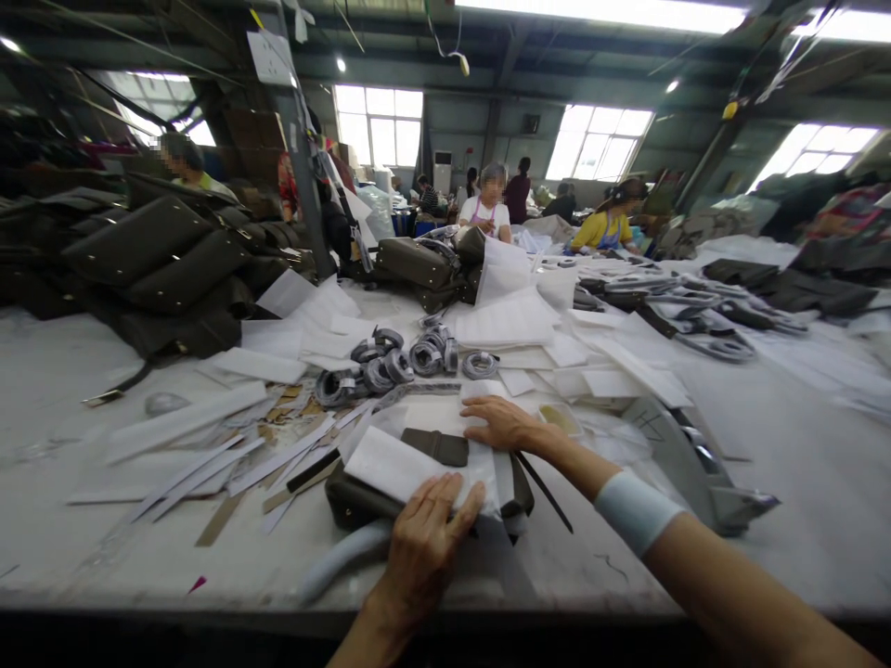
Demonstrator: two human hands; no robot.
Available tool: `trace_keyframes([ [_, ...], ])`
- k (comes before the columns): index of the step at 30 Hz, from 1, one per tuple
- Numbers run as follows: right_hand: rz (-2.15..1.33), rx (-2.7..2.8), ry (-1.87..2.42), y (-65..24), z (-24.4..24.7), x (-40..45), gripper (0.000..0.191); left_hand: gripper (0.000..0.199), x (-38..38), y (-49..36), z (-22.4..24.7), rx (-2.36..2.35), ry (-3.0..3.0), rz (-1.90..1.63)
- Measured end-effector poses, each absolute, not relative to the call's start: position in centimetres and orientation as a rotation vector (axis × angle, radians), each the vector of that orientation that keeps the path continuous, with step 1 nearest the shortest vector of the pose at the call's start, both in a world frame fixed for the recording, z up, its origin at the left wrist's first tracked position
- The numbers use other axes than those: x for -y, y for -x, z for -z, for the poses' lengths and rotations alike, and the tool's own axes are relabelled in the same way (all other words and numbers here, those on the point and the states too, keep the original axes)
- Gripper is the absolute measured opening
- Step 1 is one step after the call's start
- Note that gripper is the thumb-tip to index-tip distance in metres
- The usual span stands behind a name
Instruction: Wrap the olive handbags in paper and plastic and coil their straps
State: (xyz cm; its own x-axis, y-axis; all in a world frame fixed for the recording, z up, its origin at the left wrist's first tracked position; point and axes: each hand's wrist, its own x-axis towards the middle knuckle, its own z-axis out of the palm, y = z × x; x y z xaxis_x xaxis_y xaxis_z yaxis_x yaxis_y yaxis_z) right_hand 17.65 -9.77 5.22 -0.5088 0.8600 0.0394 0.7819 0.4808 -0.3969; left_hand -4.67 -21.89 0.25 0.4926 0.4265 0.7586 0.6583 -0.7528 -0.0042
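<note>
Your left hand [426, 533] is lying spread at six o'clock on the bag [358, 497]. At two, your right hand [507, 423] is too.

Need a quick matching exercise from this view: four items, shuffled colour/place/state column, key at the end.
Column 1
1. Left hand
2. Right hand
3. Grey coils
4. Small scrap

Column 2
A. Its forearm wears a pale blue band
B. Pink, near the front edge of the table
C. Fingers resting on the white sheet that lies over the dark bag
D. Clustered on the table, beyond the dark bag

Pairs: 1-C, 2-A, 3-D, 4-B
</note>
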Motion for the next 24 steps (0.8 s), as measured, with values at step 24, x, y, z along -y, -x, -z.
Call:
trace_keyframes([
  [24,-1.15,1.285,1.329,-18.1,0.4,14.3,0.072,0.05,21.1,9.5,-4.5,0.851,2.528,1.306],
])
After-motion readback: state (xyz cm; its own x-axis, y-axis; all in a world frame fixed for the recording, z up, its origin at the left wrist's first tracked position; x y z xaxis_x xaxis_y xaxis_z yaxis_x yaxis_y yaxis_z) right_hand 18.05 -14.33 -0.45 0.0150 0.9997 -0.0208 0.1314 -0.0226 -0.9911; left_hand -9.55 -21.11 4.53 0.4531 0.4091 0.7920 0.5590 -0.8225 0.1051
